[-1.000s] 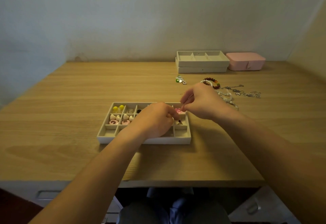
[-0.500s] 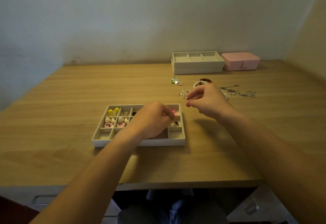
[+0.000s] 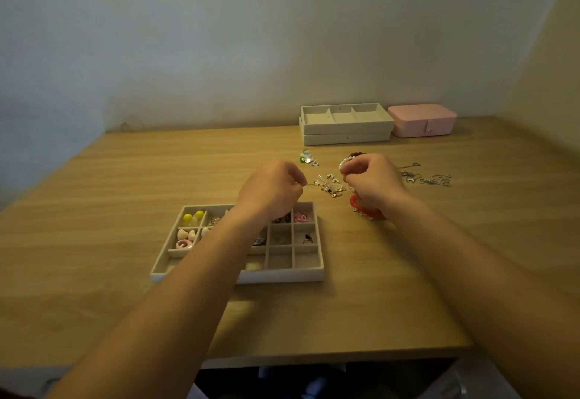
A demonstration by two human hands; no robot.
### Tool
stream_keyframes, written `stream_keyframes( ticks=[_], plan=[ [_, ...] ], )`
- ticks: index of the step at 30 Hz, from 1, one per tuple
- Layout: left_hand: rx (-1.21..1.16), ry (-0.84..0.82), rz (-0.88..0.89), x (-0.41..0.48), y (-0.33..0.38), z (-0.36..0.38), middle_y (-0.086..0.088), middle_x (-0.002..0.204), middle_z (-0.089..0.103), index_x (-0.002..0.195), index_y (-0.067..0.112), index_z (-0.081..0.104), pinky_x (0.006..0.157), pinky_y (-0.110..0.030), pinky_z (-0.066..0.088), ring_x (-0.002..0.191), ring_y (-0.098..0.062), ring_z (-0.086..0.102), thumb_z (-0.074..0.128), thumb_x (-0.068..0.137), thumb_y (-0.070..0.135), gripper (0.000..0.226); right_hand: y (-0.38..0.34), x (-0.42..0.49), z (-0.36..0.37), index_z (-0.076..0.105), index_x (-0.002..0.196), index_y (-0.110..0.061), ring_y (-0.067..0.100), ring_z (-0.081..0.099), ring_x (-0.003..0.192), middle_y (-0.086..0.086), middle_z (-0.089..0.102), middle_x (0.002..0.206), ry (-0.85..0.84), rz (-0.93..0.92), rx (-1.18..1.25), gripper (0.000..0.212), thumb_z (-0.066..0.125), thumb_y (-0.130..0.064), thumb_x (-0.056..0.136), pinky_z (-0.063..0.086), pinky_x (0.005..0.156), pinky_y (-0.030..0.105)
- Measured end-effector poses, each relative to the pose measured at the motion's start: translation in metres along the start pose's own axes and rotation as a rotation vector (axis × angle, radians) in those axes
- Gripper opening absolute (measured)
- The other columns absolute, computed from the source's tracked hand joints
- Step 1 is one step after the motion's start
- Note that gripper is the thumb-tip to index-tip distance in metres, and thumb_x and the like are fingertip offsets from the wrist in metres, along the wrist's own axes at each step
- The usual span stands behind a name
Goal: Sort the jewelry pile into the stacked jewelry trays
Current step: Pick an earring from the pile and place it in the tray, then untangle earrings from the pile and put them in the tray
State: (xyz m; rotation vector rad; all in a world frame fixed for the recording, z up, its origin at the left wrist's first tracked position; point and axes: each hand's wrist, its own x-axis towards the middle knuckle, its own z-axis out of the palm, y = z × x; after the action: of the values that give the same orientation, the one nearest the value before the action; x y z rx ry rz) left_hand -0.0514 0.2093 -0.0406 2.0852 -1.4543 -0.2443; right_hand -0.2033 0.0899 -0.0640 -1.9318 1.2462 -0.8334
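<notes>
Pinching thin gold wire (image 3: 309, 184) in left hand (image 3: 271, 193), right hand (image 3: 375, 180) curled (on what, dunno), tangled gold-and-silver earring cluster (image 3: 331, 184) smack between.

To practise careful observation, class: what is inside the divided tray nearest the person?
Visible in the tray: yellow beads, cream hearts, a pink hoop, pink pieces, a small ring. The left forearm covers the middle compartments.
</notes>
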Motion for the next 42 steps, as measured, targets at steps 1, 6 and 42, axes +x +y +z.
stream_keyframes(
  ticks=[1,6,42],
  plan=[
    [-0.008,0.012,-0.009,0.005,0.002,0.002,0.009,0.087,0.057,0.102,0.025,0.074,0.076,-0.030,0.049,0.087,-0.016,0.059,0.056,0.093,0.013,0.024,0.000,0.004,0.002,0.074,0.090,-0.028,0.016,0.067,0.099,-0.003,0.073,0.102,-0.024,-0.039,-0.074,0.019,0.068,-0.010,0.092,0.059,0.091,0.045],
    [-0.085,0.061,-0.056,0.022,0.013,0.009,0.005,0.089,0.068,0.095,0.027,0.076,0.084,-0.038,0.056,0.093,-0.021,0.064,0.055,0.088,0.020,0.023,-0.004,0.022,0.015,0.078,0.098,-0.027,0.015,0.066,0.099,-0.006,0.074,0.101,-0.164,-0.096,-0.428,0.010,0.073,-0.028,0.090,0.058,0.090,0.043],
    [-0.508,0.094,0.104,0.025,-0.008,0.020,0.003,0.077,0.073,0.093,0.021,0.073,0.063,-0.022,0.053,0.070,-0.006,0.067,0.076,0.087,0.021,0.007,-0.003,0.012,-0.005,0.072,0.103,-0.015,0.008,0.066,0.071,-0.002,0.075,0.083,-0.295,-0.092,0.415,0.009,0.064,-0.016,0.098,0.054,0.065,0.025]
  ],
)
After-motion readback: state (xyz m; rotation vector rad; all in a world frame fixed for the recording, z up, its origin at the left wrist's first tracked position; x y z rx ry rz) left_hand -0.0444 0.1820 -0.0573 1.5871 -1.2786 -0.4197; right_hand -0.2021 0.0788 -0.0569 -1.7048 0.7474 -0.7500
